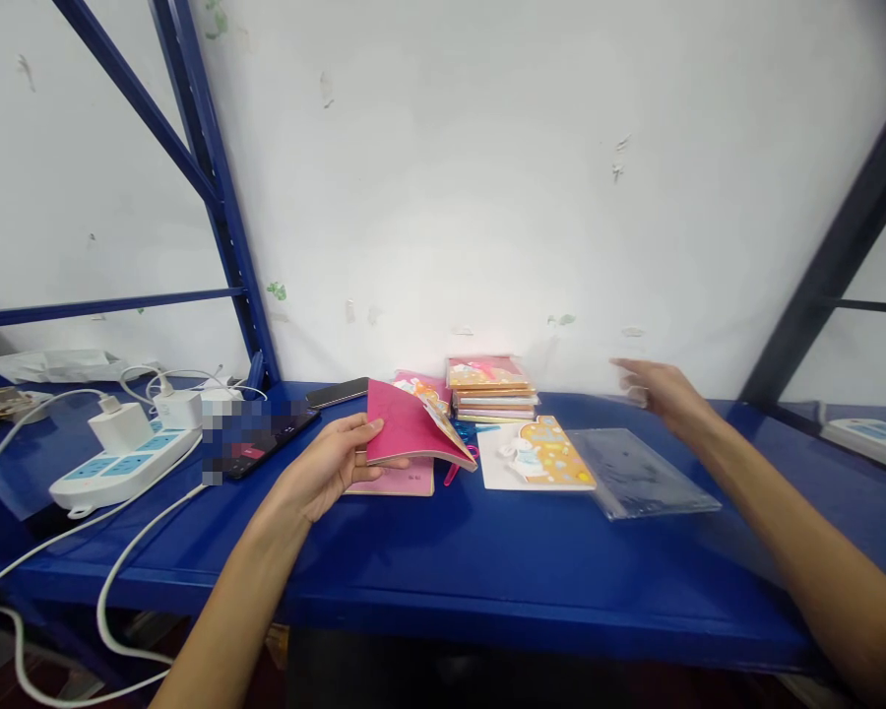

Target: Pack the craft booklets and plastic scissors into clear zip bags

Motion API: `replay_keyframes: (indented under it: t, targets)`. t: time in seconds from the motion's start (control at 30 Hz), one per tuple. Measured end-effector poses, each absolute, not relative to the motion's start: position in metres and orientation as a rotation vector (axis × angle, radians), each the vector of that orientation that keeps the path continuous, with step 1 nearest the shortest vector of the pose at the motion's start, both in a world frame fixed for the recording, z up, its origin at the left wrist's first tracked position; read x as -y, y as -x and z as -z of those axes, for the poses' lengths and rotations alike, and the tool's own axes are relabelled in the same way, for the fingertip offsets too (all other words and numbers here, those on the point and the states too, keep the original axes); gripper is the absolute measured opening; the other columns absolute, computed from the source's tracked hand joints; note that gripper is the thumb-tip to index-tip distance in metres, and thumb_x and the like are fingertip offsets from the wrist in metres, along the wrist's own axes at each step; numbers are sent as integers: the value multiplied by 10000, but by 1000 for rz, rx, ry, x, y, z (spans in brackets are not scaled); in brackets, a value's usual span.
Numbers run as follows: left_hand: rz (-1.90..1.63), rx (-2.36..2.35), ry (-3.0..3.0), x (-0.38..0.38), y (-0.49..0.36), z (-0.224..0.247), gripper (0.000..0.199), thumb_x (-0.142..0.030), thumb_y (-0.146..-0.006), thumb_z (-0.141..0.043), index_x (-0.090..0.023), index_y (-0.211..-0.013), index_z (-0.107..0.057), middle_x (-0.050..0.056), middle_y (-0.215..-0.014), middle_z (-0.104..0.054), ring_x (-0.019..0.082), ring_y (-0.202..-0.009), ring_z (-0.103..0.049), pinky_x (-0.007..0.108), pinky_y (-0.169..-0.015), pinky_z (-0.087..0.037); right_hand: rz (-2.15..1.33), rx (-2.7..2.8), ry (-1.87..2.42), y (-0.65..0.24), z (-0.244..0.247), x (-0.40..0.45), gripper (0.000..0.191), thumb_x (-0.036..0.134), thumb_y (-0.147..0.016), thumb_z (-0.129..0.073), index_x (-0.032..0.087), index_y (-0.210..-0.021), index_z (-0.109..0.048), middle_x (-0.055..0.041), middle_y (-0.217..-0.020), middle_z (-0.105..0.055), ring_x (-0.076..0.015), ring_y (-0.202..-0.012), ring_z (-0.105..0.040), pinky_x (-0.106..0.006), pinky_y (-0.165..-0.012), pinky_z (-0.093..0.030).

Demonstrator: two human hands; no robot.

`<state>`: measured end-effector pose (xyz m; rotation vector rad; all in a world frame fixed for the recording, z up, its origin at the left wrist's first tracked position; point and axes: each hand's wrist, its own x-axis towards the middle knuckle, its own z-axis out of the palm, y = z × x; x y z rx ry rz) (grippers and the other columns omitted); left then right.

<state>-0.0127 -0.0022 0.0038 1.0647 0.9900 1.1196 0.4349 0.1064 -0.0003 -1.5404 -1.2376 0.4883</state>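
My left hand (329, 468) grips a magenta-covered notebook (406, 428), which is bent open, with its pages fanning toward the right. Beneath that notebook lies a flat pink booklet (399, 480). My right hand (657, 389) is blurred with motion, its fingers apart and holding nothing. It hangs above a clear plastic sleeve (639, 473) lying on the shelf. To the left of the sleeve lies a cartoon-covered book (536, 455). Behind that book stands a stack of several notebooks (491, 389). A pink loop handle (454, 465), perhaps of scissors, pokes out between the books.
The blue metal shelf (487, 591) meets a white, scuffed wall, with dark blue uprights at both sides. On the left are a power strip (122, 468) with chargers and white cables, a phone (338, 392), and a partly pixelated tablet (266, 443).
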Motion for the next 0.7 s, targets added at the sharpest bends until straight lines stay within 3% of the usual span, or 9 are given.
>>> replay_keyframes:
  t: [0.07, 0.13, 0.17, 0.23, 0.3, 0.4, 0.5, 0.57, 0.7]
  targets:
    - [-1117, -984, -1080, 4, 14, -6, 200, -137, -942, -582, -89, -1131, -624, 143, -916, -779, 236, -709, -791, 174, -453, -580, -364, 1200, 1743, -442, 13, -112, 466, 467, -825, -654, 92, -1097, -702, -190, -885, -713, -311, -804, -663, -442, -697, -526]
    - [-1127, -973, -1090, 6, 15, -9, 201, -129, -944, -573, -91, -1133, -630, 125, -885, -775, 223, -685, -786, 171, -440, -570, -193, 1196, 1824, -444, 19, -113, 579, 468, -784, -699, 41, -1173, -666, -284, -1047, -692, -438, -1056, -617, -553, -860, -477]
    - [-1131, -963, -1095, 8, 15, -11, 203, -129, -944, -573, -95, -1135, -633, 117, -875, -773, 217, -681, -784, 169, -434, -563, -62, 1224, 1842, -443, 19, -111, 606, 472, -797, -682, 39, -1219, -644, -298, -1107, -677, -460, -1139, -576, -570, -917, -443]
    - [-1141, -934, -1102, 10, 15, -14, 209, -127, -940, -583, -105, -1140, -639, 95, -845, -764, 194, -654, -772, 155, -414, -542, 163, 1302, 1796, -436, 13, -104, 525, 485, -880, -570, 93, -1219, -653, -248, -1103, -696, -415, -1135, -587, -527, -952, -425]
    - [-1149, -895, -1093, 13, 14, -16, 208, -116, -926, -606, -114, -1130, -651, 59, -787, -747, 142, -555, -728, 135, -393, -511, 170, 1373, 1665, -419, 3, -94, 458, 524, -951, -440, 169, -1041, -715, -152, -906, -726, -315, -908, -653, -436, -857, -465]
    - [-1145, -816, -1068, 16, 8, -16, 212, -105, -907, -641, -124, -1117, -662, 28, -767, -735, 74, -453, -643, 111, -383, -473, -367, 1481, 1416, -372, -7, -72, 626, 702, -940, -365, 196, -779, -696, -58, -629, -620, -188, -559, -552, -325, -584, -428]
    - [-1104, -745, -1060, 17, 0, -13, 232, -143, -904, -666, -140, -1136, -651, 44, -849, -753, 86, -538, -685, 108, -393, -461, -1134, 1619, 1262, -316, -2, -48, 776, 835, -884, -304, 178, -859, -716, -34, -595, -606, -130, -449, -451, -267, -456, -295]
    - [-1069, -755, -1063, 19, -6, -10, 263, -182, -903, -678, -150, -1160, -633, 57, -870, -760, 126, -621, -733, 115, -394, -457, -1368, 1614, 1185, -286, 2, -36, 694, 831, -846, -443, 185, -889, -693, -17, -623, -622, -107, -446, -420, -247, -444, -258]
    - [-992, -833, -1159, 23, -13, -9, 282, -269, -928, -655, -113, -1160, -623, 124, -868, -774, 180, -687, -762, 125, -387, -437, -1272, 1533, 1145, -267, -3, -17, 521, 696, -779, -710, 179, -764, -648, -33, -669, -661, -120, -518, -503, -239, -452, -317]
